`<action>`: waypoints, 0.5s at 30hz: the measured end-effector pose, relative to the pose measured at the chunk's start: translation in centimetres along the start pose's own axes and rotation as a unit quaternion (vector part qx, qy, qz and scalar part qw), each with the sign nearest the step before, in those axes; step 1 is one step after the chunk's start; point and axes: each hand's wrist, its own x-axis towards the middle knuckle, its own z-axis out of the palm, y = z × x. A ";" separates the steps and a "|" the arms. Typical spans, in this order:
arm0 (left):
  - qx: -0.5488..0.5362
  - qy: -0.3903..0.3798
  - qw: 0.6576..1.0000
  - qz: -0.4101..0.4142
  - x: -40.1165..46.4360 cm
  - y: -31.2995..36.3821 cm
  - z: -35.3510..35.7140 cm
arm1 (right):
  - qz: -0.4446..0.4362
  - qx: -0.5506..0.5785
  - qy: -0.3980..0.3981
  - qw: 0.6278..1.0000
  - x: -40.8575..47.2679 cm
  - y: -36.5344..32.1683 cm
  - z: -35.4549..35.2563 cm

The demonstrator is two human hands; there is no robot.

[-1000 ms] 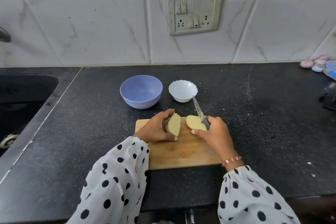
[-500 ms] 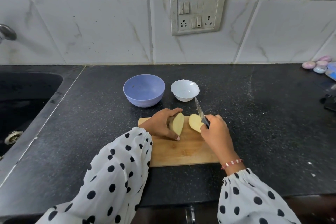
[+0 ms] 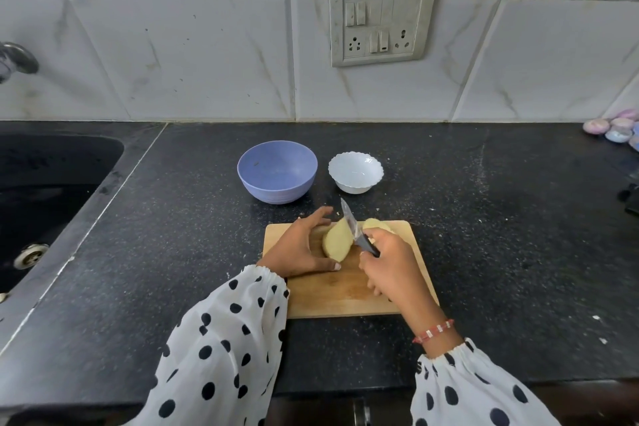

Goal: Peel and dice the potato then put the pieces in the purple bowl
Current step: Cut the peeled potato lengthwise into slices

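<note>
At centre frame my left hand (image 3: 300, 247) is cupping one peeled potato half (image 3: 338, 240) on the cutting board (image 3: 342, 294), thumb and fingers curled round it. My right hand (image 3: 389, 261) is gripping the knife (image 3: 353, 226), its blade touching that half. The other half (image 3: 377, 225) is lying just right. The purple bowl (image 3: 277, 170) is sitting empty above, upper centre.

A home kitchen: a black stone counter (image 3: 484, 235) with an inset sink (image 3: 41, 190), marbled wall tiles (image 3: 207, 55), a switch plate (image 3: 380, 22), a tap (image 3: 15, 60), bowls (image 3: 276, 171) and a chopping board (image 3: 345, 297).
</note>
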 end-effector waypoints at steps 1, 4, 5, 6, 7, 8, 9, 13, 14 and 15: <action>0.004 -0.005 1.000 -0.002 0.1 0.0 0.0 | 0.010 0.006 -0.008 1.000 0.0 0.1 0.2; 0.008 -0.032 0.999 -0.005 0.7 0.1 -0.1 | 0.033 0.018 -0.014 0.999 -0.2 0.1 0.5; 0.007 -0.043 0.999 -0.008 0.9 0.2 -0.2 | 0.036 0.022 -0.013 0.999 -0.2 0.1 0.6; 0.006 -0.054 0.998 -0.014 1.1 0.2 -0.3 | 0.038 0.028 -0.010 0.999 -0.3 0.1 0.6; 0.010 -0.063 0.998 -0.020 1.3 0.2 -0.4 | 0.040 0.036 -0.004 0.999 -0.4 0.1 0.7; 0.016 -0.073 0.997 -0.024 1.5 0.1 -0.4 | 0.044 0.043 0.004 0.998 -0.5 0.1 0.6; 0.023 -0.083 0.996 -0.025 1.7 0.2 -0.4 | 0.049 0.048 0.012 0.998 -0.6 0.2 0.5; 0.059 -0.130 0.990 -0.005 2.7 1.0 -0.3 | 0.059 0.049 0.018 0.997 -0.8 0.6 -0.2; 0.074 -0.141 0.987 -0.001 3.0 1.2 -0.3 | 0.061 0.048 0.016 0.997 -0.8 0.6 -0.3; 0.088 -0.150 0.985 0.002 3.3 1.4 -0.3 | 0.063 0.048 0.015 0.997 -0.8 0.7 -0.4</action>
